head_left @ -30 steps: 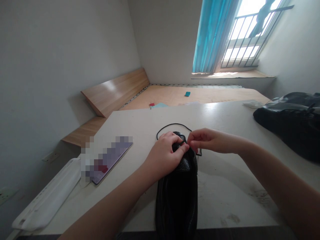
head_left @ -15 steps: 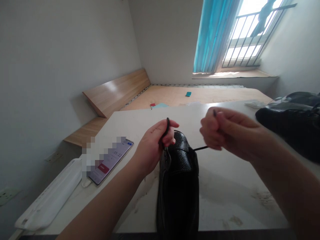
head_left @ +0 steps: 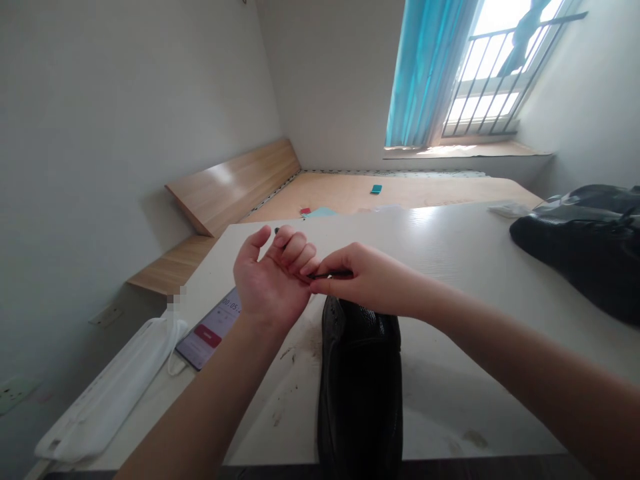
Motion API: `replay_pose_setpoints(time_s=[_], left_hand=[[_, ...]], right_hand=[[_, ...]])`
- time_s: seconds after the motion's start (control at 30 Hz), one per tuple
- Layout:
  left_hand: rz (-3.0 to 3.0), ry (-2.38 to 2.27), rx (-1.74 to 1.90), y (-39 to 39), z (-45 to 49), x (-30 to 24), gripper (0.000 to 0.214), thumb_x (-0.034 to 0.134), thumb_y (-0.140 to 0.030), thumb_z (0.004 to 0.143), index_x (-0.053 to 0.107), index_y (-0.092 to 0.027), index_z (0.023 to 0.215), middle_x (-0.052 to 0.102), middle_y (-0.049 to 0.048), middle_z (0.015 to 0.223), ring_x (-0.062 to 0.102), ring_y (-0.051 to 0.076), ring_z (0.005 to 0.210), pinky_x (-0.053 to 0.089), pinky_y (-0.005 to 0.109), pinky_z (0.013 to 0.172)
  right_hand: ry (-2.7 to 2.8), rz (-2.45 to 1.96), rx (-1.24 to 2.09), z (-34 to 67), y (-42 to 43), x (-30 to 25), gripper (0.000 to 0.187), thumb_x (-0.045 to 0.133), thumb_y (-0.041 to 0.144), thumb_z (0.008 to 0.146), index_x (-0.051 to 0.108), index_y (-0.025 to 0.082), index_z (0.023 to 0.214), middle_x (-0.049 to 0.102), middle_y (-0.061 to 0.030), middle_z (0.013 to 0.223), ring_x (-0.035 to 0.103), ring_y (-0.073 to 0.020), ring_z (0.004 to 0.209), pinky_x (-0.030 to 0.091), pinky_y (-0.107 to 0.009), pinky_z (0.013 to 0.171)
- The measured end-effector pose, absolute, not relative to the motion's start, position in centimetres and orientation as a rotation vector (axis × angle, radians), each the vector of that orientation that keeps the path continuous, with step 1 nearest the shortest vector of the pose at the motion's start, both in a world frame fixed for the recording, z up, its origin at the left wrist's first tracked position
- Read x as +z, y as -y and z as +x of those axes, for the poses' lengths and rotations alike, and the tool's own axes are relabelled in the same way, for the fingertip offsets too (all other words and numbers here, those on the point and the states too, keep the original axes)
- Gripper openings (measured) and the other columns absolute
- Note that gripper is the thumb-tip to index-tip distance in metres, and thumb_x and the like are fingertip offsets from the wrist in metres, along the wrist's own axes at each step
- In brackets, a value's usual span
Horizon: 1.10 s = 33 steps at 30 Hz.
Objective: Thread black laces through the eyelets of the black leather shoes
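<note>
A black leather shoe (head_left: 361,393) stands on the white table, its toe pointing away from me and partly hidden by my right hand. Above and left of the toe, my left hand (head_left: 274,283) is turned palm up, fingers curled around a dark shoelace (head_left: 330,274), with the thumb held apart. My right hand (head_left: 365,277) pinches the same lace between thumb and fingers, close against the left fingers. A dark bit of lace pokes out above the left index finger. Where the lace meets the shoe is hidden.
A phone (head_left: 203,340) with a timer lies left of my left forearm, beside a white power strip (head_left: 107,393). Another black shoe (head_left: 580,250) in clear plastic sits at the right on the white table (head_left: 450,373). Behind is a wooden bed board (head_left: 425,190).
My right hand has moved left from beyond the shoe's right side to meet the left hand. My left hand has shifted left and rolled palm up.
</note>
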<state>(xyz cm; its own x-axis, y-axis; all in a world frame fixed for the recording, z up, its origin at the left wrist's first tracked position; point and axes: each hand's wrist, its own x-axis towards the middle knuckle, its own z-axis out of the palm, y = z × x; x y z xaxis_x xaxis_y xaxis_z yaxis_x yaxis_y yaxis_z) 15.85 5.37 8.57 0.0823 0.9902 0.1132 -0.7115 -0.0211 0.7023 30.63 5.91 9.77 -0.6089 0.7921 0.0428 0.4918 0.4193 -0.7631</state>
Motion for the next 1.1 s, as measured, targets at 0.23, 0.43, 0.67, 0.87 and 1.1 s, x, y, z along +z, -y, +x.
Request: replay_pose_setpoints(time_s=[0.23,0.43,0.67,0.87,1.1], left_hand=[[1.249,-1.066,1.026,-7.5,14.9,7.5,0.036,0.043,-0.043,0.085,0.062,-0.015,0.072,0.056,0.0021,0.063,0.048,0.014,0.059,0.039,0.026,0.059],[2.076,-1.751,0.934,-7.5,13.8,7.4,0.030,0.052,-0.045,0.083,0.066,-0.019,0.085,0.068,0.0066,0.086,0.059,0.024,0.082,0.041,0.033,0.074],[2.160,-1.212,0.642,-7.3,14.2,7.8,0.032,0.038,-0.036,0.092,0.063,-0.019,0.079,0.065,0.0021,0.080,0.059,0.019,0.080,0.043,0.031,0.077],[2.110,-1.248,0.663,-7.7,13.5,7.4,0.032,0.042,-0.039,0.090,0.064,-0.018,0.082,0.055,0.0000,0.069,0.048,0.015,0.064,0.035,0.025,0.058],[2.016,-1.310,0.272,-7.9,12.0,8.0,0.029,0.049,-0.039,0.081,0.067,-0.018,0.075,0.049,-0.0018,0.059,0.041,0.014,0.056,0.028,0.024,0.051]], right_hand=[[2.456,-1.212,0.716,32.0,-7.6,10.7,0.032,0.051,0.042,0.088,0.056,0.018,0.068,0.045,0.0034,0.057,0.036,-0.0086,0.053,0.023,-0.027,0.053],[2.721,-1.482,0.269,32.7,-7.5,11.0,0.032,0.037,0.034,0.095,0.055,0.019,0.073,0.059,-0.0031,0.067,0.045,-0.0134,0.058,0.025,-0.028,0.056],[2.756,-1.444,-0.001,32.2,-7.5,10.8,0.032,0.037,0.036,0.097,0.060,0.019,0.081,0.066,-0.0066,0.083,0.054,-0.0172,0.070,0.023,-0.029,0.057],[2.588,-1.629,-0.002,32.0,-6.8,11.4,0.050,0.037,0.053,0.093,0.053,0.018,0.061,0.053,-0.0057,0.059,0.043,-0.0146,0.056,0.022,-0.030,0.054],[2.716,-1.558,0.687,31.6,-6.2,10.4,0.038,0.051,0.052,0.083,0.062,0.019,0.068,0.056,-0.0020,0.058,0.041,-0.0117,0.049,0.026,-0.029,0.050]])
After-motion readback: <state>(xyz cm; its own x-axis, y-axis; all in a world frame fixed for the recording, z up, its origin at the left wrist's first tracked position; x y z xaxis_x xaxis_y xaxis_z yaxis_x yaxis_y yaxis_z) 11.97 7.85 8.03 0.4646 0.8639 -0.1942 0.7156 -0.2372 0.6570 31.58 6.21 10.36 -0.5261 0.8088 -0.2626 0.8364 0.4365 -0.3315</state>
